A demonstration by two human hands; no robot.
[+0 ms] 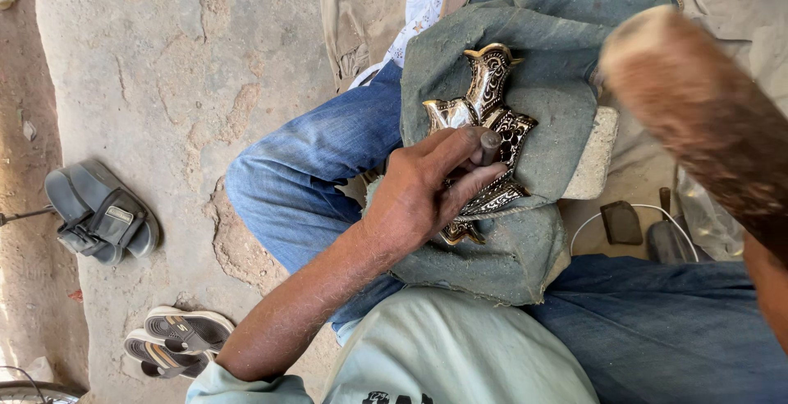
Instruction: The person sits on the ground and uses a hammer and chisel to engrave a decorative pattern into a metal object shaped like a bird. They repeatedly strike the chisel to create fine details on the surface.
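Note:
An ornate engraved metal piece (492, 84), silver and gold, lies on a folded denim cloth (533, 43) across my lap. My left hand (419, 195) rests on it and pinches a short dark metal punch (490, 143) upright against its surface. At the right, a thick wooden mallet (698, 117) is raised and blurred above the cloth. My right hand (767, 289) holds it at the frame's edge, where only part of the hand shows.
A pale stone block (595, 153) sits under the cloth. Beside it lie a small dark object (621, 223) and a white cable (648, 207). Grey sandals (103, 211) and another pair (176, 338) lie on the rough concrete floor (164, 59) at the left.

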